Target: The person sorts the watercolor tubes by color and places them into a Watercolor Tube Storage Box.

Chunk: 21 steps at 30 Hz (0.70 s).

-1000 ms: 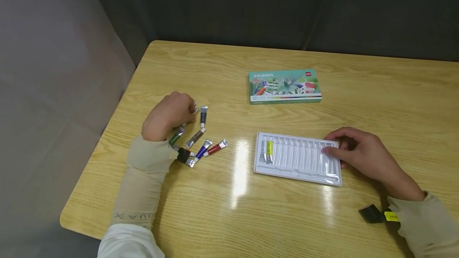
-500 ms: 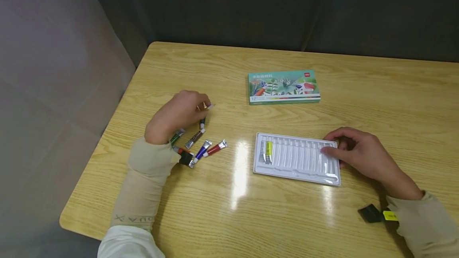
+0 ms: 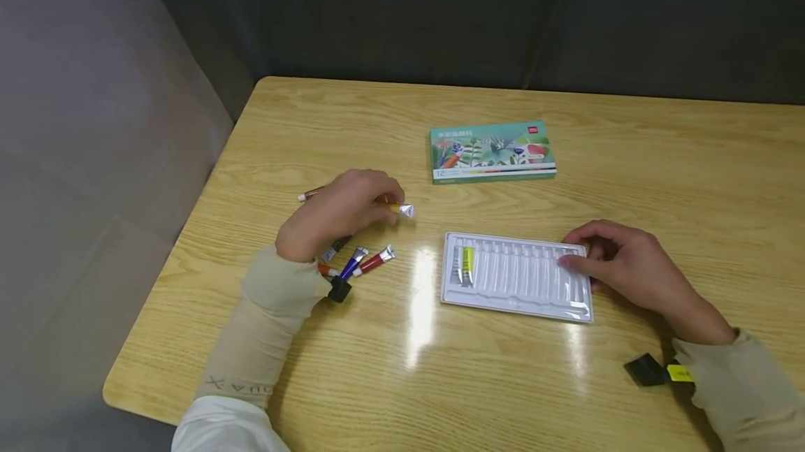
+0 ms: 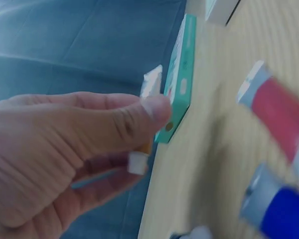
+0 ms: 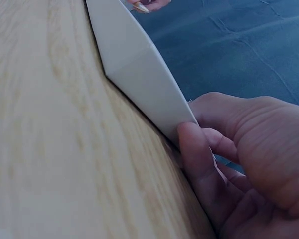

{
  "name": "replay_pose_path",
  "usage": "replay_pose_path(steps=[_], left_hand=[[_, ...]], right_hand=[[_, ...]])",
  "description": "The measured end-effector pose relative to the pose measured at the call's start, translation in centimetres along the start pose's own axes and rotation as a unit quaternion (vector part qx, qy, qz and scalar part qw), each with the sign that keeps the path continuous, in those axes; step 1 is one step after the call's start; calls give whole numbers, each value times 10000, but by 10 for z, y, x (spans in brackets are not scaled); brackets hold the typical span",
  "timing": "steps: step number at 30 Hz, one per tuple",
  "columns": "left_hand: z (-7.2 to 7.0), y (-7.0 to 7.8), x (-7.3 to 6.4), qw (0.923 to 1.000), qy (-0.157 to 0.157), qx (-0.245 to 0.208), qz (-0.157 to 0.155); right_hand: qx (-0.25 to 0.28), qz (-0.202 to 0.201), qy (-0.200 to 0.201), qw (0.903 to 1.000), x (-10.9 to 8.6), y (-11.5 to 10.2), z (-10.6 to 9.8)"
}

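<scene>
Thumb and fingers of my left hand [image 3: 346, 211] pinch a yellow-orange paint tube [image 3: 405, 210], held above the table. In the left wrist view its silver end points up and its white cap [image 4: 137, 163] down. My right hand [image 3: 638, 270] grips the right end of a white plastic tray [image 3: 522, 274], thumb over the rim. Two tubes lie in the tray's leftmost slots, one pale grey [image 3: 458, 267] and one yellow [image 3: 467, 260]. Near my left wrist lie a red tube [image 3: 375, 261], a blue tube [image 3: 353, 263] and others partly hidden by the hand.
A green illustrated paint box [image 3: 493, 153] lies behind the tray. A brown tube [image 3: 311, 193] pokes out beyond my left hand. Dark cloth [image 3: 402, 12] hangs along the table's far edge, with grey cloth [image 3: 107, 158] at the left.
My left hand has lifted the yellow-orange tube from the pile and carried it right, toward the tray. My right hand keeps its grip on the tray.
</scene>
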<state>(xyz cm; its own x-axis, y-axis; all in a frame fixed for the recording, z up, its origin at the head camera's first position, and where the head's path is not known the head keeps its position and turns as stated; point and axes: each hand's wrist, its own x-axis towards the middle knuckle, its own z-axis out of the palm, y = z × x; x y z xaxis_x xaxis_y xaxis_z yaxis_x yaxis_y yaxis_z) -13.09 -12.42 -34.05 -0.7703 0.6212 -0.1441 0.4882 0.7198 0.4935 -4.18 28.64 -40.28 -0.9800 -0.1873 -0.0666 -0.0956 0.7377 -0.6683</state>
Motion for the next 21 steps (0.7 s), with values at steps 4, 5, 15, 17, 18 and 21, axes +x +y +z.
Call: replay_pose_path(steps=[4,5,15,17,18,21], left_hand=[[6,8,5,9982,-33,142,585],[8,10,7,9971,-30,162,749],[22,40,23,9854,-278,428,1627],[24,47,27,9822,-370,508,1772],[25,50,29,9807,-413,507,1841],[29,58,34,9762,-532,529,2037]], right_hand=[[60,17,-41,10000,-2,-1,-1],[56,36,-50,10000,-2,-2,-2],[21,103,-61,9999,-1,-6,-1],[56,115,-51,9999,-1,-6,1],[67,115,-48,9999,-1,-6,1],[92,117,-45,9999,-1,-6,2]])
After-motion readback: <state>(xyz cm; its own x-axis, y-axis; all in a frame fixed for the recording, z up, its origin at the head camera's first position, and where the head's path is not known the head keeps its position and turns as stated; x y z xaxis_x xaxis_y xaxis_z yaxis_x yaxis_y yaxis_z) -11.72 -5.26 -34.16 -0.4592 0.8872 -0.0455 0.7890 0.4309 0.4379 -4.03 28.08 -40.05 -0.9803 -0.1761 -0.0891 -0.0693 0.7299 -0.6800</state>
